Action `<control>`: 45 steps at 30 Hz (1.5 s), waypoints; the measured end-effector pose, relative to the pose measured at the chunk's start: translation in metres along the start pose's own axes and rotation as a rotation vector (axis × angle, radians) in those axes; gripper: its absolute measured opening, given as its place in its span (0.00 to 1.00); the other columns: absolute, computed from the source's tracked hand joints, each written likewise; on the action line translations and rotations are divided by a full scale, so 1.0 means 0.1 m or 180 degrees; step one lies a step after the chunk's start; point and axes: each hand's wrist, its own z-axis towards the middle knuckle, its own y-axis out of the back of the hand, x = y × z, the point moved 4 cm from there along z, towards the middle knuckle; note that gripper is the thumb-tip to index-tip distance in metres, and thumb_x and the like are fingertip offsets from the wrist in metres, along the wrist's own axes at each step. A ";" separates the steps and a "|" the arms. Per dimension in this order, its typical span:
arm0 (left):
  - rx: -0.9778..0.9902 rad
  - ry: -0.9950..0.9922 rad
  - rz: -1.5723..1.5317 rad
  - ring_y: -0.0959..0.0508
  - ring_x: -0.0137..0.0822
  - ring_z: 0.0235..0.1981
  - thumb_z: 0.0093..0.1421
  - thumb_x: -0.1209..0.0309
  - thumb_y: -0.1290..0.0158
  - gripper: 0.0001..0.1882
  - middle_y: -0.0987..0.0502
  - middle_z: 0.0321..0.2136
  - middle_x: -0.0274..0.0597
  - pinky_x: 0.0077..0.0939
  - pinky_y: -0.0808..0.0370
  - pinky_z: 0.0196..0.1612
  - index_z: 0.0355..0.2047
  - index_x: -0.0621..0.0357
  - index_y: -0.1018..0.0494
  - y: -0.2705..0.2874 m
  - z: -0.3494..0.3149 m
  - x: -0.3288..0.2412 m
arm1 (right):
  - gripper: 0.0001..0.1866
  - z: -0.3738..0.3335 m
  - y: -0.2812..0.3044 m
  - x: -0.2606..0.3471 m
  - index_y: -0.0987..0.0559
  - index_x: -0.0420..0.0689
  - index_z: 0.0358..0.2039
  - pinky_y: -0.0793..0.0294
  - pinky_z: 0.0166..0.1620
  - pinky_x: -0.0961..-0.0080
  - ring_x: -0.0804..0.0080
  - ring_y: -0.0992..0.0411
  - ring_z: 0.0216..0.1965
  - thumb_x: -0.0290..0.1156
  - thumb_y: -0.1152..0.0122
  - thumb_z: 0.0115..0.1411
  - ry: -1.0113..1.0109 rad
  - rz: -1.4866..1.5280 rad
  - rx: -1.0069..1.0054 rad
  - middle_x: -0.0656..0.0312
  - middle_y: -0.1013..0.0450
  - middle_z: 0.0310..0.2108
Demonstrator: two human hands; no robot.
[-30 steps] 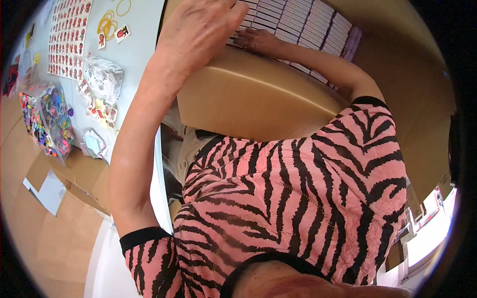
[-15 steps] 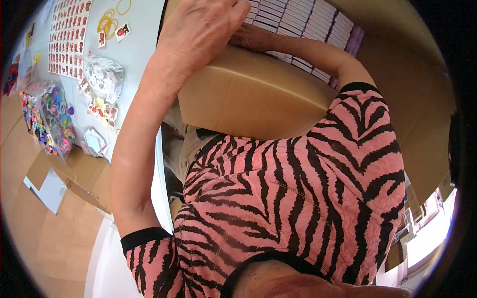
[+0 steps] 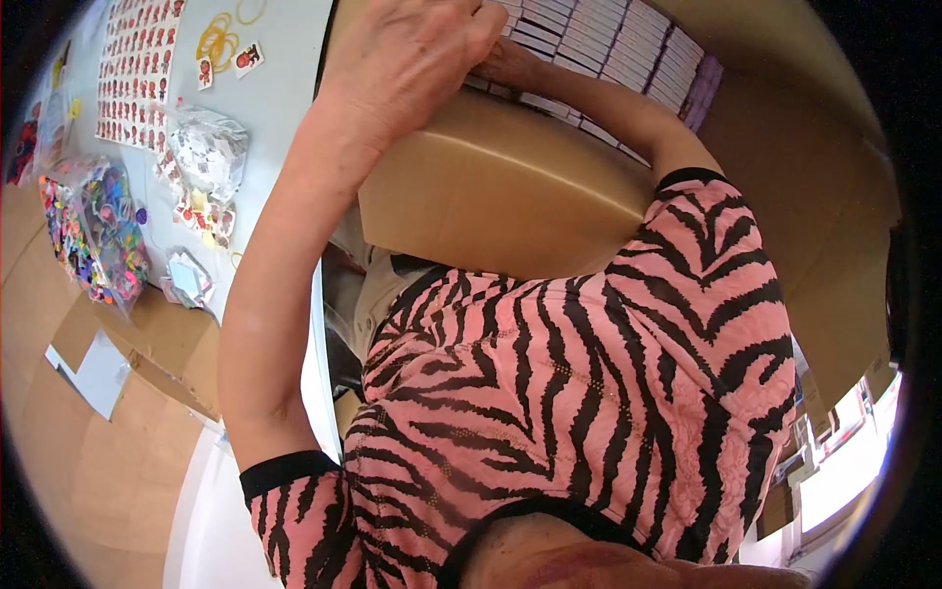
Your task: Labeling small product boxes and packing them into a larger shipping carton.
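My left hand (image 3: 422, 61) is raised over the near edge of a large cardboard box (image 3: 510, 187) at the top of the view. Its fingers are bent and drawn together, and whatever they may hold is hidden behind them. Just right of it, my right hand (image 3: 510, 67) reaches over the box's edge toward the contents. Shadow and the left hand cover most of its fingers. Inside the box stand tight rows of small, thin white-and-purple packs (image 3: 599, 44).
On the pale table (image 3: 270, 128) to the left lie a sticker sheet (image 3: 137, 74), yellow rubber bands (image 3: 214, 44), two loose stickers, a clear bag of white pieces (image 3: 208, 147) and a bag of colourful bits (image 3: 93, 231). Brown cardboard (image 3: 805, 196) rises at the right.
Both hands have shifted slightly to the right along the box's edge. The left forearm follows. The table items look almost the same.
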 end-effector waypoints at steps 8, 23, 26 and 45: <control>0.0001 0.0031 -0.0066 0.23 0.39 0.34 0.53 0.75 0.52 0.03 0.28 0.26 0.43 0.29 0.29 0.43 0.29 0.59 0.33 0.04 -0.01 0.02 | 0.26 0.09 0.02 0.01 0.31 0.53 0.57 0.46 0.64 0.52 0.61 0.49 0.65 0.42 0.49 0.56 0.0084 -0.0177 0.0881 0.61 0.53 0.67; 0.0176 0.0060 0.0046 0.24 0.38 0.33 0.53 0.75 0.52 0.02 0.28 0.26 0.43 0.29 0.29 0.42 0.27 0.59 0.32 -0.05 -0.06 0.02 | 0.23 0.17 0.27 0.10 0.31 0.56 0.57 0.44 0.61 0.54 0.60 0.42 0.59 0.40 0.53 0.59 -0.0069 0.0659 0.0196 0.56 0.45 0.63; 0.0192 0.0050 0.0068 0.24 0.38 0.33 0.53 0.75 0.52 0.02 0.28 0.26 0.42 0.29 0.29 0.42 0.27 0.59 0.32 -0.06 -0.06 0.03 | 0.24 0.19 0.18 0.09 0.32 0.56 0.57 0.45 0.62 0.55 0.59 0.42 0.59 0.39 0.53 0.59 -0.0454 0.1396 0.0161 0.56 0.45 0.63; 0.0302 0.0068 0.0113 0.24 0.37 0.34 0.53 0.76 0.51 0.02 0.27 0.27 0.43 0.28 0.29 0.42 0.28 0.59 0.32 -0.09 -0.08 0.04 | 0.15 0.12 0.11 0.09 0.22 0.45 0.39 0.34 0.51 0.62 0.61 0.33 0.51 0.37 0.47 0.54 -0.0190 0.0490 0.0103 0.56 0.31 0.46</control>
